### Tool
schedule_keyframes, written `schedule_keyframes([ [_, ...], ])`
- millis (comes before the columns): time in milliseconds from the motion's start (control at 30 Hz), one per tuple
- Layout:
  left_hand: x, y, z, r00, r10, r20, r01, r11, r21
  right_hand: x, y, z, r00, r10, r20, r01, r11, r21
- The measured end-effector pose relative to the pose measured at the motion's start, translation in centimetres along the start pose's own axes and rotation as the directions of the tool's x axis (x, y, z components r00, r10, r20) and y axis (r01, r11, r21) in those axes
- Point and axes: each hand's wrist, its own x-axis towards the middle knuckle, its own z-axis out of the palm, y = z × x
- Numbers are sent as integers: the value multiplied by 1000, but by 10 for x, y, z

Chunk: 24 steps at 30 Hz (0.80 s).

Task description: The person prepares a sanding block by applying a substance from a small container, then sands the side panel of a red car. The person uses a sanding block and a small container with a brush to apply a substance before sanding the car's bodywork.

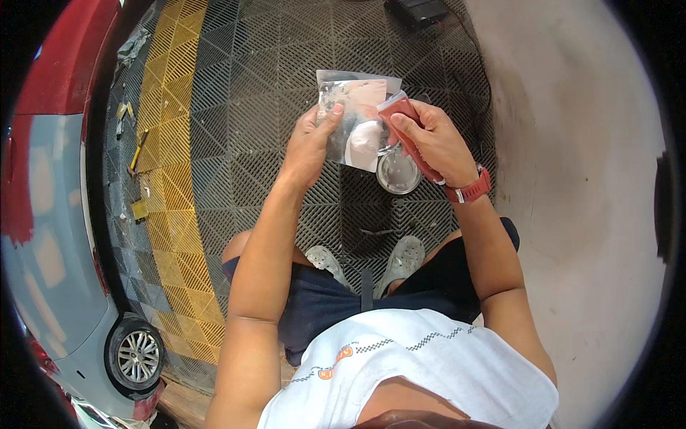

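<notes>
My left hand (314, 139) grips a flat, thin mixing plate (336, 146) by its left edge, thumb on top. A mound of pale putty (366, 136) sits on the plate's right half, beside pinkish and grey smears. In my right hand (436, 139) is a red squeeze tube (401, 109), fingers wrapped round it. The tube's wide, pale-edged end points up and left, close to the plate's right edge; its narrower end runs down toward my wrist. Just below the hands shows a round, shiny container or lid (399, 174), partly covered by the plate and the tube.
A grey and red car (57, 179) with a wheel (136, 356) stands at the left. A yellow-handled tool (138, 151) and scraps lie on the grid-tile floor (257, 143). A black case (416, 13) with a cable is at the far right. A pale panel (572, 214) borders the right.
</notes>
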Motion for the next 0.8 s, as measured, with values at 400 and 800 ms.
schedule_keyframes([
  [400, 4, 5, 0, 998, -40, 43, 43, 997, -70, 7, 9, 3, 997, -73, 3, 73, 994, 85],
  [800, -2, 11, 7, 994, -99, 50, 105, 983, -152, 8, 13, -3, 988, -151, -39, 144, 979, -146],
])
